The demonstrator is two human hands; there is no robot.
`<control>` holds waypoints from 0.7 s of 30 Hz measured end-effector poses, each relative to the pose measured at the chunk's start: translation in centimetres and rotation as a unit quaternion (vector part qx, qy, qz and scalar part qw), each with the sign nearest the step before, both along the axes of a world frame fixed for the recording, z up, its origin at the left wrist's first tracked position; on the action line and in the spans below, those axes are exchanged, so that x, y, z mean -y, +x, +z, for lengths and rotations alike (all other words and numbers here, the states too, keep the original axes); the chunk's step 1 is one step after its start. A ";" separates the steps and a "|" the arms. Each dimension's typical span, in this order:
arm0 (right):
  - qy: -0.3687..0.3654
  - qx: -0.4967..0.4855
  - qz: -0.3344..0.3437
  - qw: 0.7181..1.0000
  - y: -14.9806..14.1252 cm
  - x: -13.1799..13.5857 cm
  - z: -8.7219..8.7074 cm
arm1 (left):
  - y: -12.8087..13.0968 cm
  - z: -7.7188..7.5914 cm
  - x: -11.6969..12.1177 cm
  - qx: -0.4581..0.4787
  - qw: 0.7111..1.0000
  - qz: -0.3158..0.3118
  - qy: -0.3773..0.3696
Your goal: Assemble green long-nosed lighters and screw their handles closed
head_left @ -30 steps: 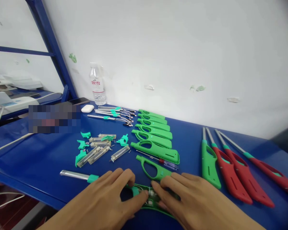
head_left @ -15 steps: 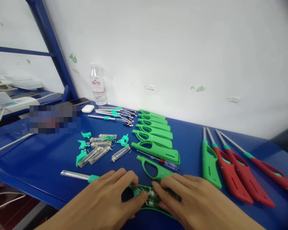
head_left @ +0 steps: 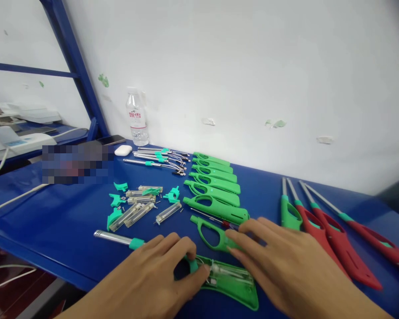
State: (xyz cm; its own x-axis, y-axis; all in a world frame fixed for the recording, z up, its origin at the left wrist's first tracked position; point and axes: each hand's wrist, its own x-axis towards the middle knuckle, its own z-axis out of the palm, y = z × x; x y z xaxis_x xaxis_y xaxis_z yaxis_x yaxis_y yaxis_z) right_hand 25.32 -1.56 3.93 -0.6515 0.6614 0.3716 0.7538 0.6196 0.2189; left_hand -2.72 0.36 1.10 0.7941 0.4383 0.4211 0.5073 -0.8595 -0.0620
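My left hand (head_left: pixel 168 270) is closed on an opened green gas lighter shell (head_left: pixel 234 290), its thumb pressing wires near the trigger. Inside that shell lies a clear fuel tank (head_left: pixel 234 272); a metal lighter tube (head_left: pixel 111 238) with a teal collar sticks out to the left. My right hand (head_left: pixel 272 252) has its fingertips around the handle of a loose green shell half (head_left: pixel 211 235), just beyond the opened one. Its palm hides the end of that half. A screwdriver (head_left: pixel 213 217) lies behind it, partly covered by the right fingers.
Several green shell halves (head_left: pixel 216 188) form a column behind. To the left lie clear tanks (head_left: pixel 168 212), teal triggers (head_left: pixel 115 218) and wired metal tubes (head_left: pixel 136 162). Assembled red lighters (head_left: pixel 349 248) and a green one (head_left: pixel 289 217) lie right. A water bottle (head_left: pixel 138 122) stands by the wall.
My right hand has left the opened shell and moved up and right to the loose shell half, uncovering the tank. My left hand keeps its hold, shifting slightly right.
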 end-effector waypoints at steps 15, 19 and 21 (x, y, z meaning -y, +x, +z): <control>0.061 0.073 -0.007 0.995 0.6 -0.8 -2.1 | 0.2 1.3 0.3 -0.074 0.990 0.005 -0.122; 0.071 0.095 0.007 0.993 1.1 -0.8 -1.9 | 0.1 0.9 0.4 -0.061 0.992 0.006 -0.110; 0.081 0.116 0.011 0.990 1.5 -0.8 -2.0 | 0.2 0.8 0.5 -0.060 0.992 0.007 -0.115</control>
State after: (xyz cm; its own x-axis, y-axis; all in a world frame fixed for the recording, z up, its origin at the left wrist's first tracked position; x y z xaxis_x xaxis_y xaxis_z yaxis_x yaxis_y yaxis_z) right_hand 26.86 -0.80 1.93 -0.7447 0.5907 0.3108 0.6591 0.5774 0.4819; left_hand -2.55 -0.11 1.88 0.8257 0.5228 0.2118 0.5199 -0.8510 0.0736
